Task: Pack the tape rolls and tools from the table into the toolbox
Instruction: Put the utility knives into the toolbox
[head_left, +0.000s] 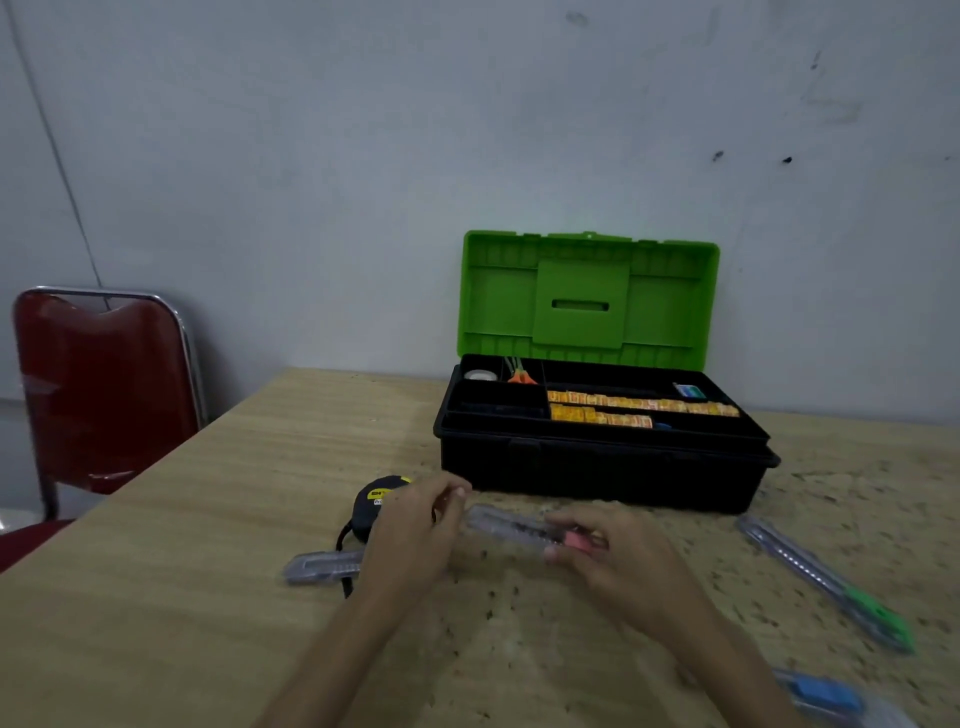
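Both hands gripped a clear utility knife (511, 526) above the worktop (208, 519) — left hand (415, 525) at its tip, right hand (608, 556) at its pink end — risking a fumble short of the open toolbox (602, 467).

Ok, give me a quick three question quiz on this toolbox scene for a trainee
1. True or false: the toolbox lid is closed.
2. Which cutter do both hands hold? A green B pink C blue
3. What black and yellow tool lies beside the left hand?

Key: 1 false, the lid stands open. 2 B, the pink cutter is held by the left hand and the right hand. 3 the tape measure.
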